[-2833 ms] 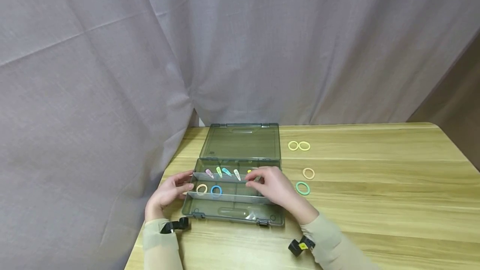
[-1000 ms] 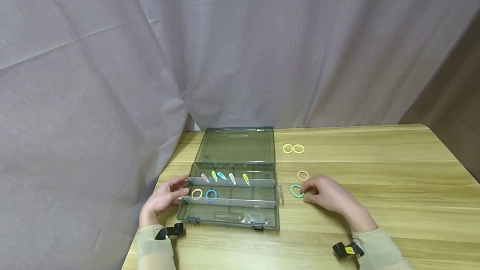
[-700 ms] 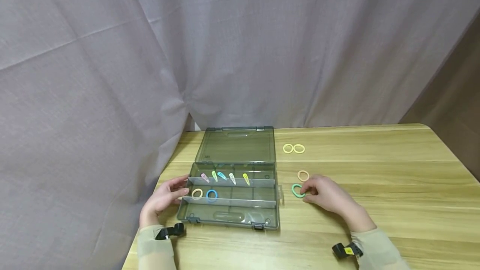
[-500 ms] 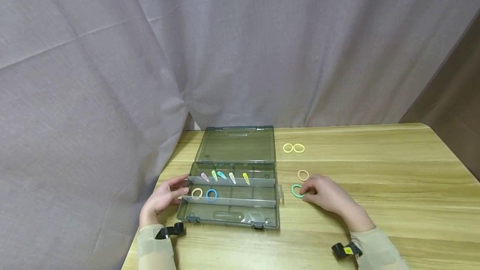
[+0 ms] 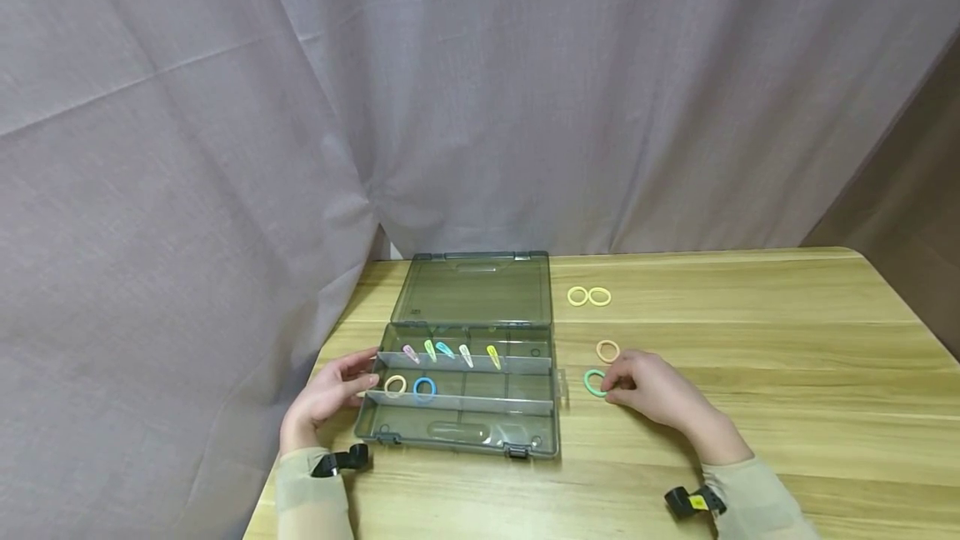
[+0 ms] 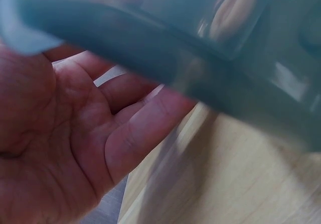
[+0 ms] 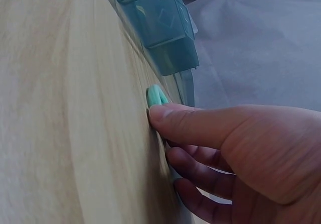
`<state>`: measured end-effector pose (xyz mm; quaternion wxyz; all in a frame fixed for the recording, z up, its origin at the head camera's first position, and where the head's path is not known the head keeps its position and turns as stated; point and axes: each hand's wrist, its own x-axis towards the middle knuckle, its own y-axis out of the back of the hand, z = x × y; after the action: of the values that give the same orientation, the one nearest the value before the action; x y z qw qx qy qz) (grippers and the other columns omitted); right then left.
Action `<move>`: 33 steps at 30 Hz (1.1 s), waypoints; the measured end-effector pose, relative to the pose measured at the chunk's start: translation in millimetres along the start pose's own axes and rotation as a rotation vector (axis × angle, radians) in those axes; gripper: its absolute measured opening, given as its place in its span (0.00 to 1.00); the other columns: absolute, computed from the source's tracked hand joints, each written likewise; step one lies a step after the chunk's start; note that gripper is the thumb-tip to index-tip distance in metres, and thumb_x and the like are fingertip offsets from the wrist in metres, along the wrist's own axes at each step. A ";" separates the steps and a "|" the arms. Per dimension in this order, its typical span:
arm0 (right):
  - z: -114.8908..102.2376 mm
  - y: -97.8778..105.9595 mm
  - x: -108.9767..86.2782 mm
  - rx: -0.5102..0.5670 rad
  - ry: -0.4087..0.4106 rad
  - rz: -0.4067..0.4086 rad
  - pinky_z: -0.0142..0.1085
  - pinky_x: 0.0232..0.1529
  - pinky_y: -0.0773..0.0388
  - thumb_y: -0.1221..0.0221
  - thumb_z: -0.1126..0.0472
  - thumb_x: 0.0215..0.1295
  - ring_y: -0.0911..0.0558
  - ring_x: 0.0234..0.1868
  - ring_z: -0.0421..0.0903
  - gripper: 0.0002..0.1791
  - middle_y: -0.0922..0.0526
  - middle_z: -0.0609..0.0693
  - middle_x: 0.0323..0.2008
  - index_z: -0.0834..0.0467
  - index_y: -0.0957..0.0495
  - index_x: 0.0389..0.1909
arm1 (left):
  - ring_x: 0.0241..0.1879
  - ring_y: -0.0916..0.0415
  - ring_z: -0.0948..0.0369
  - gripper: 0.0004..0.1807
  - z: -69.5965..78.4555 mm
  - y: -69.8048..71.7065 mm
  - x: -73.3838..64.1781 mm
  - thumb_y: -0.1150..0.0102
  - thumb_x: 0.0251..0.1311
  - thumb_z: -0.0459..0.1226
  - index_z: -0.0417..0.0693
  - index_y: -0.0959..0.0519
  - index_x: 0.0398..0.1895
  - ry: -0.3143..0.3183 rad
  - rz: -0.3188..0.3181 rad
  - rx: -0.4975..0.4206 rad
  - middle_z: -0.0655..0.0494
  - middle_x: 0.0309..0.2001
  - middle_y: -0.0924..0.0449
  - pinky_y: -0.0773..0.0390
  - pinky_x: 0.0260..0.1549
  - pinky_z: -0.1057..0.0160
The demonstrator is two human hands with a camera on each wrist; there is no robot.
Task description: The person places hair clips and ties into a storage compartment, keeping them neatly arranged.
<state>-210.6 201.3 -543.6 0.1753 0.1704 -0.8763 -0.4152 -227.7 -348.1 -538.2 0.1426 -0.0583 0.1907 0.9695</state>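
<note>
Head view: right of centre, low in the frame, the right hand is pinching the green ring by its right edge, over the table and just right of the open box. At lower left, the left hand is lying loosely extended at the box's left side, not clenched. The peach ring is sitting close above the pinching fingers; a sideways sweep could be knocking it.

Left wrist view: the fingers are reaching under the box wall across the top; an uneven push could be shifting the box.

Right wrist view: near centre, only one edge is being gripped, so a slackening thumb could be dropping the ring. It is appearing mint green, matt, thick and probably soft.
</note>
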 end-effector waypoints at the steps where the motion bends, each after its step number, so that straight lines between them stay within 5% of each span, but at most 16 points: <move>1: 0.1 0.2 -0.2 0.001 0.005 0.001 0.38 0.40 0.22 0.23 0.65 0.61 0.21 0.36 0.37 0.09 0.18 0.38 0.35 0.47 0.11 0.32 | 0.65 0.25 0.44 0.34 0.2 -0.2 -0.2 0.36 0.75 0.34 0.32 0.35 0.79 0.001 0.002 0.001 0.29 0.70 0.28 0.13 0.46 0.54; 33: 10.6 5.6 -3.1 0.049 0.035 0.018 0.38 0.43 0.20 0.23 0.61 0.62 0.19 0.38 0.36 0.07 0.15 0.36 0.36 0.45 0.10 0.32 | 0.65 0.26 0.44 0.35 -0.7 0.0 0.4 0.36 0.75 0.34 0.33 0.35 0.80 0.006 -0.001 -0.001 0.29 0.71 0.28 0.14 0.46 0.55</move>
<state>-213.5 213.1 -545.9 0.1900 0.1737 -0.8846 -0.3890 -228.1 -348.2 -538.9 0.1424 -0.0615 0.1904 0.9694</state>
